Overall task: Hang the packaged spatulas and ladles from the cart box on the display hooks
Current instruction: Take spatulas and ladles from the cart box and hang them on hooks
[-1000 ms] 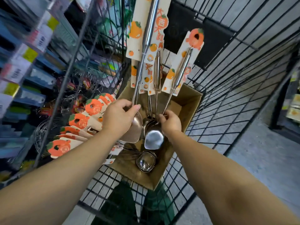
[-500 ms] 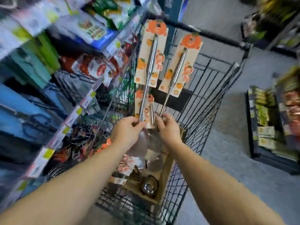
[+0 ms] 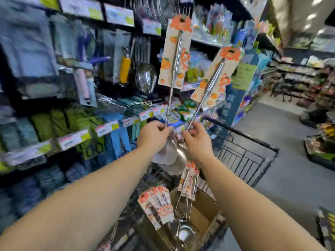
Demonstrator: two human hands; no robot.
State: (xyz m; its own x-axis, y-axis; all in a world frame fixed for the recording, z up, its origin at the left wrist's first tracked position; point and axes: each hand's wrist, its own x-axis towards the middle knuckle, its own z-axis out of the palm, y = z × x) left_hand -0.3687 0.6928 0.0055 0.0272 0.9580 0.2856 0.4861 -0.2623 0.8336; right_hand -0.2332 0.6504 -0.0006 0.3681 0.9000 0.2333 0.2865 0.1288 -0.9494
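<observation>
My left hand (image 3: 154, 135) grips the steel shaft of a packaged spatula (image 3: 175, 57), held upright with its orange-printed card at the top and its flat blade below my wrist. My right hand (image 3: 196, 137) grips the shaft of a packaged ladle (image 3: 217, 77), which leans to the right, its bowl low between my wrists. Both utensils are raised in front of the shelves. Below my arms, the cardboard box (image 3: 201, 212) in the cart holds several more carded utensils (image 3: 157, 201), handles up.
Store shelving (image 3: 76, 138) with price tags fills the left, stocked with cloths and hanging kitchenware, including a hung ladle (image 3: 146, 78). The black wire cart (image 3: 246, 158) stands before me. An open grey aisle floor (image 3: 282, 131) runs to the right past low displays.
Both hands have lifted the spatula and ladle up out of the cart box. My view has swung up from the cart toward the shelves.
</observation>
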